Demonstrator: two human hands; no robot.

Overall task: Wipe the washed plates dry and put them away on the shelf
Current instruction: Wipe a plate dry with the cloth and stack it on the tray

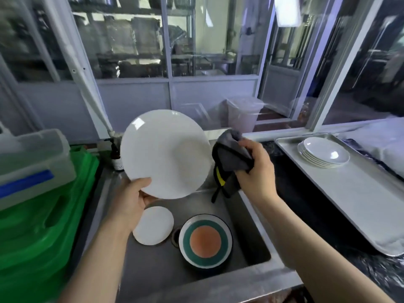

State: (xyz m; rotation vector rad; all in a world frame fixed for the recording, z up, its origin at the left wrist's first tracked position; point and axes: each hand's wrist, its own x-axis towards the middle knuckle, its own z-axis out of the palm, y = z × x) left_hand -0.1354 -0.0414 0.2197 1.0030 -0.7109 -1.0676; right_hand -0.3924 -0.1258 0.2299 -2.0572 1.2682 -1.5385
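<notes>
Glass partitions in pale frames close off the far side of a kitchen, and below them a steel sink (251, 243) is sunk into the counter. At nine o'clock a clear lidded plastic box (32, 158) with a blue strip sits on top of green crates (43, 237). Just right of them, at the sink's back left corner, stands a small dark bottle (116, 159). The left hand (131, 201) holds a large white plate (166, 153) tilted up over the sink, thumb curled over the front of the rim and fingers behind it; the grip sits at the plate's seven o'clock, so nearly all of the plate stands up and to the right of the hand. Below it, on the sink floor, lie a small white plate (153, 225) and, to its right, a plate with a black rim, teal ring and orange centre (205, 241), with the drain between them. At the large plate's three o'clock the right hand (255, 169) clutches a bunched grey cloth (231, 158) with black trim and a yellow tag, just beside the plate's edge; I cannot tell whether cloth and plate touch. Farther right, at three o'clock, a metal tray (354, 206) on the dark counter carries a stack of white plates (323, 153) at its far end.
</notes>
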